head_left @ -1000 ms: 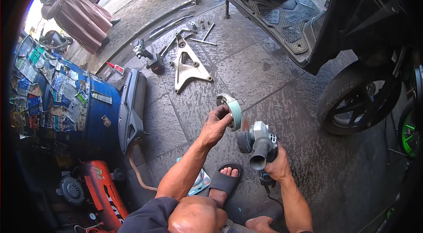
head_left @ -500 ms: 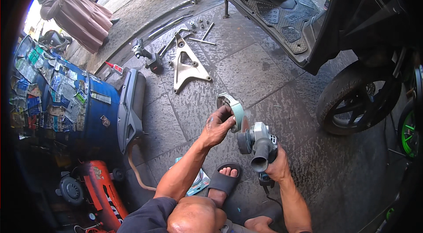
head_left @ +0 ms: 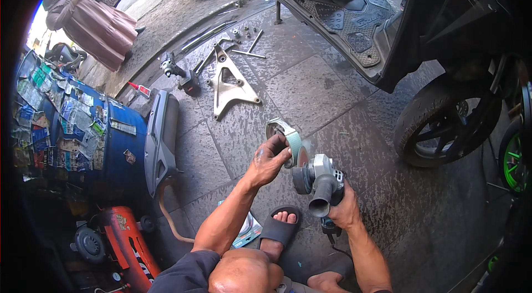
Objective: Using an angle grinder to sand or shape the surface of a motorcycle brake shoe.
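The disc at the front of the angle grinder [head_left: 320, 178] is hard to make out, mostly covered by the round metal guard [head_left: 284, 137] and the left hand [head_left: 269, 161]. The grinder's cord drops below the wrist and is lost against the dark paving. The scooter [head_left: 354, 10] is cut off by the top edge, its rear wheel [head_left: 443, 121] half in shadow on the right.

The left forearm comes up from the lower edge, wrist bent, fingers clenched around the guard's rim, holding it tilted right against the grinder's head. The right hand [head_left: 344, 210] is wrapped around the grey body of the grinder from behind, gripping it, nozzle-like handle pointing down. Both sit above the stone floor [head_left: 310, 88], just over a sandalled foot [head_left: 281, 225].

Farther off lie a triangular metal bracket [head_left: 230, 85], loose bolts and rods [head_left: 246, 44], and a blue drum [head_left: 105, 143] at left.
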